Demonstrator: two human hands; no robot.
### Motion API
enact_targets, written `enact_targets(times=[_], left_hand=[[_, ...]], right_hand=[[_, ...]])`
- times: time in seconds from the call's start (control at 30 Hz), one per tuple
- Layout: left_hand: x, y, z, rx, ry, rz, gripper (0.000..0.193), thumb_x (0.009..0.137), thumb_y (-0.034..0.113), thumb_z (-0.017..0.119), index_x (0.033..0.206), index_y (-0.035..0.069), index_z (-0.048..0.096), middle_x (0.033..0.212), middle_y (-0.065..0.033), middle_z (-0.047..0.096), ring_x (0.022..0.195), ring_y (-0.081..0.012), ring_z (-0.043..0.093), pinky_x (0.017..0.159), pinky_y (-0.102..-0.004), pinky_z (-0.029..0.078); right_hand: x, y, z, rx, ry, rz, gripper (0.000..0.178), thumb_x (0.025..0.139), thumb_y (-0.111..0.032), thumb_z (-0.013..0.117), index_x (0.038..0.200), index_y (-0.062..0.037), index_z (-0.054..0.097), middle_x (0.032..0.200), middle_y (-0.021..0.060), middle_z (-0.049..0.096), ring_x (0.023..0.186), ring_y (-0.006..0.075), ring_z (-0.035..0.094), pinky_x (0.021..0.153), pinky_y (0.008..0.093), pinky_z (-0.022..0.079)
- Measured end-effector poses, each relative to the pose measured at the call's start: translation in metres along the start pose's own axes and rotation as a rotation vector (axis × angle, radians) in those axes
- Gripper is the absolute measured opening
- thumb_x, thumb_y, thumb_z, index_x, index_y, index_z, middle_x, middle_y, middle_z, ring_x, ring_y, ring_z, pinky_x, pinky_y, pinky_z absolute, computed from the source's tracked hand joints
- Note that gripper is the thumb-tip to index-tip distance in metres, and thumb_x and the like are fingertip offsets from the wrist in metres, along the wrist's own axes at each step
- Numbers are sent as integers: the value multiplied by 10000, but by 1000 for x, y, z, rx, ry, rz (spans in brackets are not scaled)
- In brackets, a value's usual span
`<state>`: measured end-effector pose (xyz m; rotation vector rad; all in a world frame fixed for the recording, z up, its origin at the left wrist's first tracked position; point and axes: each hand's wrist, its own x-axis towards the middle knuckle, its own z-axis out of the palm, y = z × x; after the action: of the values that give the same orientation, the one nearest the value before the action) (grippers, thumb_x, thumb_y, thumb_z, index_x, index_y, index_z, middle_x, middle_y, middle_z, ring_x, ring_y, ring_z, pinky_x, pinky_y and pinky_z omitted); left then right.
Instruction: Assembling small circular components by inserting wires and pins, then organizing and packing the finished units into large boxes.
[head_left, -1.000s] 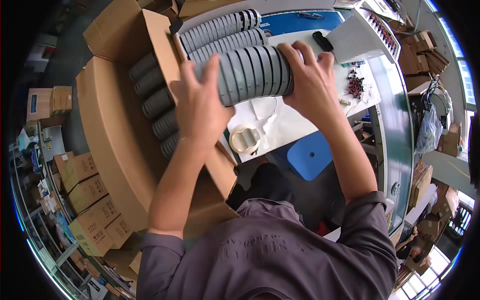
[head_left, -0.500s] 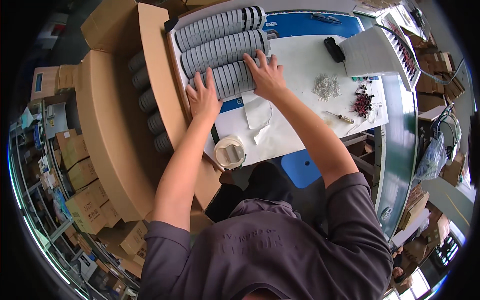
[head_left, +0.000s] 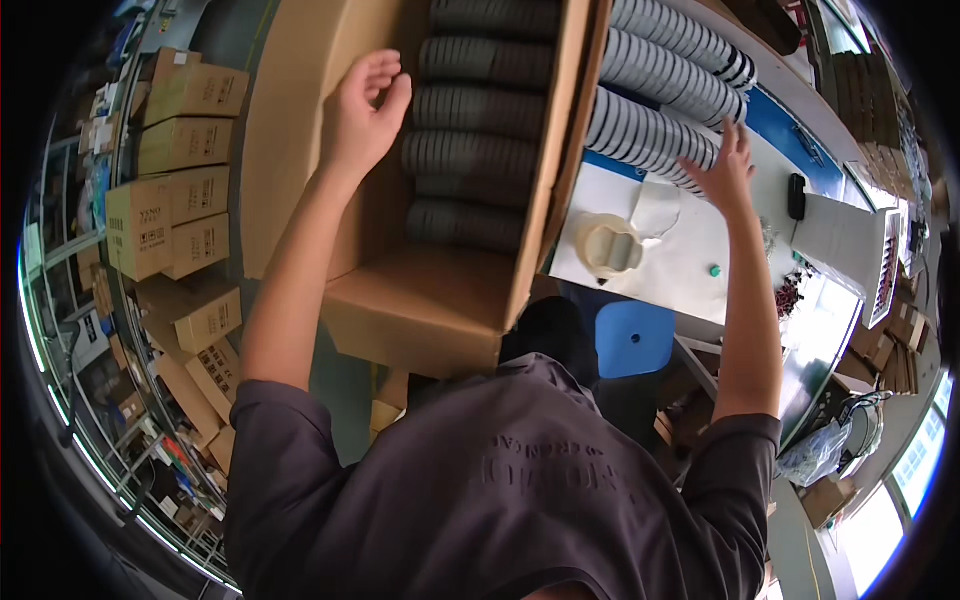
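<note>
My left hand (head_left: 368,112) hovers over the open cardboard box (head_left: 420,345), its fingers loosely curled, thumb apart, and nothing held. Inside the box, just right of that hand, lie several rows of grey ribbed discs (head_left: 478,107). On the white table, my right hand (head_left: 727,172) is spread at the right end of the nearest row of grey discs (head_left: 640,130); its thumb and fingertips appear to touch that end. Behind this row, two more rows of discs (head_left: 675,72) lie side by side.
A cream tape roll in a holder (head_left: 608,247) sits at the table's near left corner, beside a white paper sheet (head_left: 656,208). A blue stool (head_left: 635,340) stands below the table edge. Stacked cartons (head_left: 180,225) line the left. A white bin (head_left: 838,232) stands at the table's right.
The view has turned left, showing more of the box. My left hand has left the near row and moved over the box. My right hand stays at that row's right end.
</note>
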<state>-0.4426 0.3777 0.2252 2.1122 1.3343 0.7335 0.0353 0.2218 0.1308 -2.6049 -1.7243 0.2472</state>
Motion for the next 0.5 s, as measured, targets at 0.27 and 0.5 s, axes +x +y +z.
enact_targets(times=[0.27,0.5], left_hand=[[-52,-160,111,560,-643,-403,591,924,170,701,1494,142,546,1448,-183,635,1304,-398,614,948,-497,596],[-88,-244,185,703,-352,-88,705,894,163,723,1553,199,473,1525,-214,528,1350,-453,516,1015,-573,538]], right_hand=[[-48,-305,-111,546,375,-381,493,890,-276,812,1339,-106,701,1279,117,708,1107,332,685,949,425,593],[-40,-375,131,-32,-437,-39,602,843,-233,756,1395,-61,587,1338,247,614,1258,482,596,948,493,598]])
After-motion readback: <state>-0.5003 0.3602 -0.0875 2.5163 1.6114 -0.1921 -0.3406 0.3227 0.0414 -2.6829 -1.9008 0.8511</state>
